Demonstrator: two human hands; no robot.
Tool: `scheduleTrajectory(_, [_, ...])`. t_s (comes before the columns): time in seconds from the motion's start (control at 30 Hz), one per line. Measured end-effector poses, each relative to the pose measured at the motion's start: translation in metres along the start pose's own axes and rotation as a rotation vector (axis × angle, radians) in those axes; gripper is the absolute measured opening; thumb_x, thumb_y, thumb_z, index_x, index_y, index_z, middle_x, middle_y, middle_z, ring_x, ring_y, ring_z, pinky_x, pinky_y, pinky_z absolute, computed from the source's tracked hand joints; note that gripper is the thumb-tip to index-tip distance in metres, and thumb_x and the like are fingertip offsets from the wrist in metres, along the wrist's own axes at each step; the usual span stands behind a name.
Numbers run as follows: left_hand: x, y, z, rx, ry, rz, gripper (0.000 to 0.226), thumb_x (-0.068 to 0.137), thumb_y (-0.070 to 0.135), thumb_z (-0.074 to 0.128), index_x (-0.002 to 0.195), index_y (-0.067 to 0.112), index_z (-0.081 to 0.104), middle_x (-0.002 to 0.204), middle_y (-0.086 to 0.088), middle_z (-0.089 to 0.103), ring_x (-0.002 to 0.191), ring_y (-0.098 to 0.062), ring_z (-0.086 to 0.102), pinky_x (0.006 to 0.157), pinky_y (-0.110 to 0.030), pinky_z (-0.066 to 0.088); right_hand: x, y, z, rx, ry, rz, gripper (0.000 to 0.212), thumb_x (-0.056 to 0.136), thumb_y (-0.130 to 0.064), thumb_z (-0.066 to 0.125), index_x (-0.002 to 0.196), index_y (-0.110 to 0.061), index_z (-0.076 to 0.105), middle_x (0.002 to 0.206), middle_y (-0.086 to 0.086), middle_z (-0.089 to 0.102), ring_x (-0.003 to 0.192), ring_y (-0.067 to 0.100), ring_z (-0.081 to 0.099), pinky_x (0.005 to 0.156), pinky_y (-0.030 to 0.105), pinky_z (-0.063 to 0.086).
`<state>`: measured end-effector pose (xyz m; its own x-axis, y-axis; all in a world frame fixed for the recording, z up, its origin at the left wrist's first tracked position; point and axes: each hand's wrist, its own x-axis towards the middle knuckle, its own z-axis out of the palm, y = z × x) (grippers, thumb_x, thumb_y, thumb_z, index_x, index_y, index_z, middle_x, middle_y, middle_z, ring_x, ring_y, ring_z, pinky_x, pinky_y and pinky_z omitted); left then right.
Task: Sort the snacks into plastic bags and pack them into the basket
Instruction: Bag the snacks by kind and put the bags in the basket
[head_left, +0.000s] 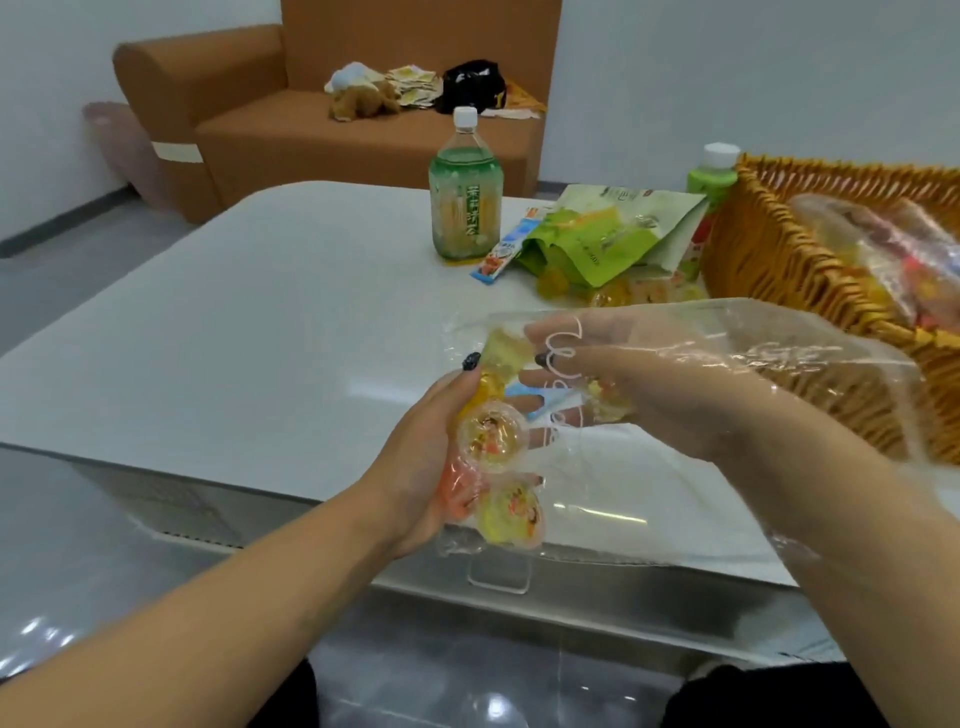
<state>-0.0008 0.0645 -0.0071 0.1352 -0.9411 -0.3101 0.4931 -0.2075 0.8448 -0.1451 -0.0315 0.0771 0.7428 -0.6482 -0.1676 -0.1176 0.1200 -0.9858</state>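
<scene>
My left hand (415, 467) grips the lower end of a clear plastic bag (623, 493) from outside, around several jelly cups (491, 439) in yellow and orange. My right hand (639, 384) is inside the bag up to the forearm, with its fingers closed on a pale yellow jelly cup (503, 347). The woven orange basket (769, 260) stands at the right and holds filled clear bags (883, 254). More loose jelly cups (602, 296) lie on the white table (234, 322) by a green snack pouch (597, 239).
A large green tea bottle (465, 197) stands at the table's far middle. A smaller green bottle (714, 171) stands beside the basket. A small blue packet (498, 254) lies by the pouch. An orange sofa (311, 130) with toys and bags is behind.
</scene>
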Motion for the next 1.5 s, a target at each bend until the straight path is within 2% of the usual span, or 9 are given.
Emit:
scheduleTrajectory(0.17, [0.004,0.000,-0.010,0.044,-0.025,-0.006,0.052,0.089,0.043,0.051,0.133,0.016,0.054,0.117,-0.012,0.071,0.106,-0.030,0.069,0.086,-0.049,0.057,0.019,0.026,-0.006,-0.118,-0.078,0.046,0.035,0.088,-0.007,0.064,0.122,-0.010,0.064,0.116,0.011,0.069,0.108,0.028,0.066,0.094,0.050,0.052])
scheduleTrajectory(0.3, [0.004,-0.001,-0.023,0.081,-0.065,0.004,0.051,0.092,0.049,0.046,0.132,0.020,0.057,0.125,-0.013,0.067,0.113,-0.028,0.065,0.093,-0.049,0.051,0.018,0.034,0.009,-0.074,-0.202,0.078,0.035,0.084,-0.003,0.064,0.118,-0.007,0.064,0.119,0.022,0.065,0.102,0.029,0.066,0.077,0.040,0.058])
scheduleTrajectory(0.43, [0.007,-0.005,-0.031,0.038,-0.025,-0.012,0.051,0.089,0.051,0.049,0.127,0.018,0.058,0.119,-0.012,0.070,0.107,-0.030,0.067,0.088,-0.044,0.054,0.021,0.035,0.017,0.032,-0.026,0.185,0.023,0.091,-0.005,0.058,0.111,0.002,0.066,0.114,0.022,0.067,0.091,0.033,0.069,0.063,0.040,0.059])
scheduleTrajectory(0.6, [0.012,-0.003,-0.042,0.003,0.122,-0.040,0.053,0.088,0.057,0.050,0.122,0.017,0.056,0.114,-0.009,0.072,0.105,-0.027,0.069,0.098,-0.053,0.048,0.020,0.030,0.006,0.384,0.014,0.278,0.044,0.075,-0.004,0.063,0.117,0.008,0.060,0.112,0.025,0.060,0.092,0.039,0.066,0.079,0.046,0.059])
scheduleTrajectory(0.8, [0.009,-0.007,-0.036,-0.004,0.053,-0.093,0.059,0.091,0.057,0.043,0.127,0.013,0.060,0.119,-0.013,0.070,0.112,-0.029,0.066,0.099,-0.050,0.048,0.016,0.037,0.009,0.125,-0.111,0.170,0.040,0.085,0.017,0.054,0.121,0.001,0.058,0.111,0.021,0.069,0.099,0.031,0.069,0.087,0.032,0.057])
scheduleTrajectory(0.97, [0.009,-0.012,-0.022,0.016,-0.044,-0.118,0.049,0.094,0.052,0.039,0.121,0.023,0.066,0.122,-0.009,0.069,0.116,-0.030,0.064,0.105,-0.055,0.042,0.018,0.047,0.010,-0.236,0.101,0.098,0.029,0.068,0.006,0.077,0.095,0.002,0.068,0.094,0.021,0.072,0.087,0.031,0.071,0.072,0.027,0.059])
scheduleTrajectory(1.17, [0.019,-0.011,-0.003,0.050,-0.086,-0.065,0.047,0.081,0.047,0.051,0.123,0.026,0.061,0.116,-0.008,0.072,0.105,-0.029,0.070,0.087,-0.047,0.056,0.020,0.052,0.001,-0.350,0.329,-0.030,0.013,0.079,0.005,0.070,0.070,0.001,0.061,0.071,0.009,0.065,0.047,0.004,0.063,0.044,0.013,0.045])
scheduleTrajectory(1.33, [0.032,-0.011,-0.006,-0.019,0.031,-0.085,0.039,0.084,0.044,0.055,0.108,0.018,0.073,0.107,-0.013,0.074,0.094,-0.029,0.071,0.094,-0.048,0.048,0.019,0.044,-0.019,-0.327,0.090,-0.002,0.014,0.079,-0.006,0.073,0.084,-0.019,0.077,0.091,0.002,0.075,0.084,0.017,0.072,0.079,0.036,0.059])
scheduleTrajectory(1.5, [0.043,0.002,-0.014,-0.123,0.115,-0.029,0.035,0.083,0.042,0.060,0.105,0.016,0.069,0.099,-0.012,0.074,0.078,-0.025,0.072,0.085,-0.042,0.048,0.014,0.021,-0.044,-0.216,0.102,-0.039,0.022,0.093,0.002,0.054,0.108,-0.005,0.068,0.104,0.007,0.073,0.092,0.021,0.072,0.078,0.029,0.059])
